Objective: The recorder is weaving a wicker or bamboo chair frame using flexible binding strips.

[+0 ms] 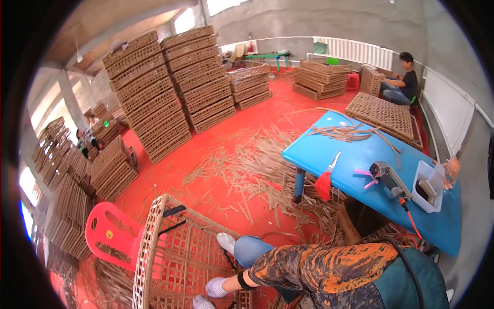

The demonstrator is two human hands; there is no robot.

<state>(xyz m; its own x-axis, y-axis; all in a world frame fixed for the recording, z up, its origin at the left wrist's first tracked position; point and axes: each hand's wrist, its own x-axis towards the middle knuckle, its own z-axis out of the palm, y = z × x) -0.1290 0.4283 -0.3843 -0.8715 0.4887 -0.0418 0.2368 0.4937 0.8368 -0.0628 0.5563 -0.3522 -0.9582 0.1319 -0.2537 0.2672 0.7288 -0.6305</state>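
A large woven lattice basket frame (pixel 190 252) lies tilted in front of me, its thick pale rim facing left. Two black straps (pixel 172 219) cross its upper corner. Over the lattice near the bottom edge is my right hand (pixel 216 287), in a pale striped glove, with a black band at the wrist and an orange-and-dark camouflage sleeve. Its fingers look curled, but what they hold, if anything, is hidden. My left hand (pixel 203 303), gloved alike, is cut off by the lower edge, its fingers unclear. Beside the lattice rests my white-covered foot (pixel 226 243).
The blue table (pixel 329 147) at right carries cane strips (pixel 350 133), scissors (pixel 334 162), a power tool (pixel 388 180) and a white bin (pixel 427 188). A red chair (pixel 110 234) stands left. Strip scraps (pixel 257 159) litter the floor. Basket stacks (pixel 149 98) rise behind; a person (pixel 406 80) sits far right.
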